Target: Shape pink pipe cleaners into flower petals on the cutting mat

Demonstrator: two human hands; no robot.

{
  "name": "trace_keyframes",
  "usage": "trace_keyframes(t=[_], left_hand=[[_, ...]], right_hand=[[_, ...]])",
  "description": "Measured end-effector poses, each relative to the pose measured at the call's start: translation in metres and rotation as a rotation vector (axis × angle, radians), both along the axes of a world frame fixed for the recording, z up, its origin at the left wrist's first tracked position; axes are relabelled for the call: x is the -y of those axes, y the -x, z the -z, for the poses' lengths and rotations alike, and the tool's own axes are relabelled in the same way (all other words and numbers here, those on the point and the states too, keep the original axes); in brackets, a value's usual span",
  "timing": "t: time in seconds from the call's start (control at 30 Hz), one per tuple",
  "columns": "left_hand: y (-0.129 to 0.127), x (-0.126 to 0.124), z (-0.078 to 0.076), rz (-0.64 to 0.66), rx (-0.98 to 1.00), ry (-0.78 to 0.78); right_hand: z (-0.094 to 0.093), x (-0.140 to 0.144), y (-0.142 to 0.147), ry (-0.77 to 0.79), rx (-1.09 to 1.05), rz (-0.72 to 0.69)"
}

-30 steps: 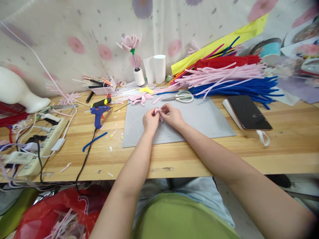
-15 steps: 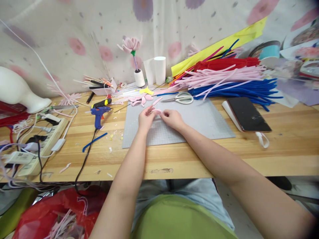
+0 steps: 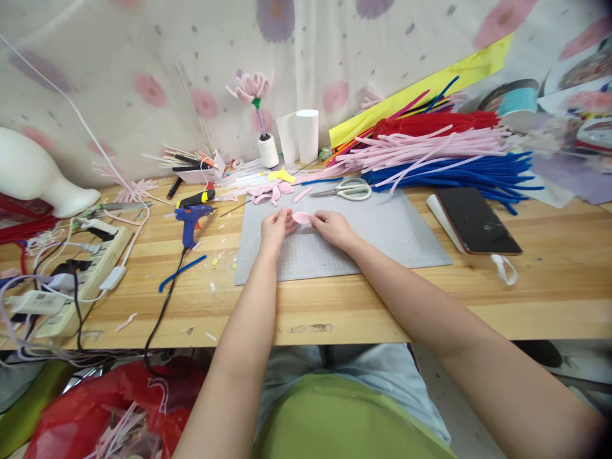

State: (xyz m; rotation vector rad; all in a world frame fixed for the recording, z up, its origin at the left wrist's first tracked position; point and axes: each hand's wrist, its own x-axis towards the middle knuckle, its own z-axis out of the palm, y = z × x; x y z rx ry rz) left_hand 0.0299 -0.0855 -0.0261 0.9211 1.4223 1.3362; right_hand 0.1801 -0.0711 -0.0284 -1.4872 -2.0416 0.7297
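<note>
A small pale pink pipe-cleaner petal (image 3: 301,217), flat and pointed-oval, is held over the grey cutting mat (image 3: 382,236). Thumb and fingers of my right hand (image 3: 332,228) pinch its right end. My left hand (image 3: 276,231) is at the petal's left tip with fingers loosely curled and a little apart; whether they touch it is hard to tell. Behind my hands lie a short pink pipe-cleaner piece (image 3: 302,194), a group of pink petals (image 3: 271,192) and scissors (image 3: 351,189) with pale handles.
A blue glue gun (image 3: 190,223) and a blue pipe cleaner (image 3: 182,273) lie left of the mat. Further left is a cable-crowded power strip (image 3: 95,280). A pink flower (image 3: 252,89) stands behind. Pipe-cleaner bundles (image 3: 425,150) and a phone (image 3: 478,220) are to the right.
The petal has turned so its oval face shows. My left hand has shifted slightly left, its fingers loosening at the petal's tip. My right hand keeps its pinch.
</note>
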Motion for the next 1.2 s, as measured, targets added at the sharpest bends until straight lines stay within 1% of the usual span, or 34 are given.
trace_keyframes(t=[0.07,0.17,0.3,0.43,0.57,0.77,0.87,1.03,1.13,1.2], left_hand=[[0.006,0.0,-0.002,0.033,-0.041,-0.081],[0.015,0.001,-0.002,0.137,-0.152,-0.205],[0.016,0.003,-0.002,0.196,-0.089,-0.223],[0.01,0.005,-0.004,0.218,-0.048,-0.224],[0.009,0.006,-0.004,0.194,-0.066,-0.198],[0.01,0.004,0.0,0.16,-0.07,-0.126],[0.008,0.004,0.002,0.134,-0.061,-0.116],[0.006,0.003,0.004,0.089,-0.109,-0.111],[0.005,0.003,0.003,0.079,-0.113,-0.114],[0.005,0.005,0.0,0.111,-0.091,-0.104]], right_hand=[[-0.001,0.0,-0.001,-0.006,-0.015,0.012],[-0.004,0.0,-0.004,0.038,-0.11,-0.034],[-0.008,-0.001,-0.011,0.151,-0.32,-0.126],[-0.009,-0.002,-0.014,0.192,-0.379,-0.161],[-0.008,-0.003,-0.014,0.194,-0.373,-0.172],[-0.008,-0.002,-0.014,0.171,-0.32,-0.19],[-0.008,-0.002,-0.014,0.167,-0.283,-0.18],[-0.008,-0.002,-0.013,0.158,-0.24,-0.184],[-0.008,-0.002,-0.013,0.129,-0.201,-0.184],[-0.007,-0.002,-0.013,0.071,-0.139,-0.164]])
